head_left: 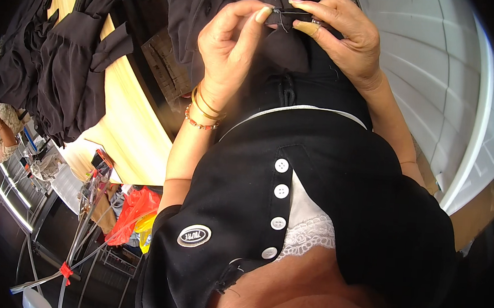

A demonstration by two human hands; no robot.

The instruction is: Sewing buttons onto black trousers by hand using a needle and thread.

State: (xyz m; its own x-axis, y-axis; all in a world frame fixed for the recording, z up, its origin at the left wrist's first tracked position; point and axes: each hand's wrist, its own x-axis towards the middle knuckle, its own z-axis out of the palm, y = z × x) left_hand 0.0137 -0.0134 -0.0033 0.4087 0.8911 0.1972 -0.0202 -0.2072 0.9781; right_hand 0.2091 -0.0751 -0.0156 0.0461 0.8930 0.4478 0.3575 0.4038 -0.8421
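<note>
My left hand [231, 47], with bracelets at its wrist, is closed, thumb against forefinger, on a small fold of a dark garment [288, 51]. Facing it, my right hand [346, 41] holds a thin sewing needle [296, 12], whose length lies between the two hands. Thumb and forefinger of that hand curve around the needle, and a metal ring [315, 24] shows by its fingers. A loose loop of pale thread [282, 22] hangs by the left fingertips. The dark cloth spreads over my lap; its stitching is too small to make out.
On my left, dark garments [72, 67] are heaped on a light wooden table [129, 123]. A brown carton [164, 62] sits beside the table. Red [134, 215] and yellow plastic bags hang below. White sheeting [436, 70] lies to my right. Another person's arm [2, 131] shows far left.
</note>
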